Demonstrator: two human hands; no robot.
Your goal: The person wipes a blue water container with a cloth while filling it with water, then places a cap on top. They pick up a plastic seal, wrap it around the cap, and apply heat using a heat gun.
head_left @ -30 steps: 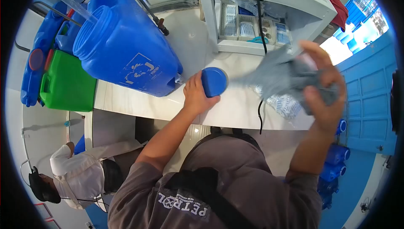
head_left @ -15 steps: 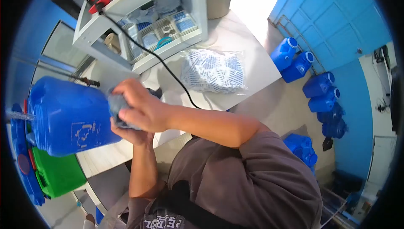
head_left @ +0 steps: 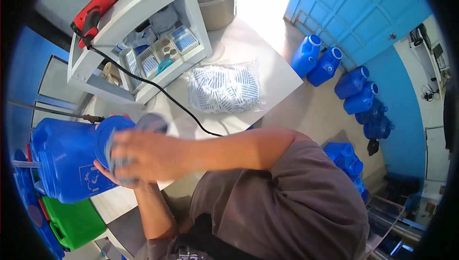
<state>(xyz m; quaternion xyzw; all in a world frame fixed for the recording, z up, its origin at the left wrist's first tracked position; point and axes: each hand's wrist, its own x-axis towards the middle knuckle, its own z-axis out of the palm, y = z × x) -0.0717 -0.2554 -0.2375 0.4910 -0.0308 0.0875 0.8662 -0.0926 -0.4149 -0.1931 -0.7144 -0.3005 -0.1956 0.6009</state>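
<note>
My left hand (head_left: 111,176) holds a round blue lid (head_left: 106,134) up on edge in front of the big blue jerrycan (head_left: 57,162), which lies on its side on the white counter (head_left: 267,76). My right hand (head_left: 146,154), blurred by motion, presses a grey cloth (head_left: 152,123) against the face of the lid and covers most of it. A thin stream of water enters the jerrycan's mouth at the far left.
A white shelf unit (head_left: 143,30) with small trays stands on the counter, with a red power tool (head_left: 95,9) on top and its black cable (head_left: 181,107) trailing down. Nearby are a bag of white packets (head_left: 222,88), a metal pot (head_left: 217,2), a green container (head_left: 71,221) and several blue jerrycans (head_left: 354,90) on the floor.
The lid has left the counter and now sits in my left hand. My right hand brought the cloth across onto it and is rubbing. The view swung right.
</note>
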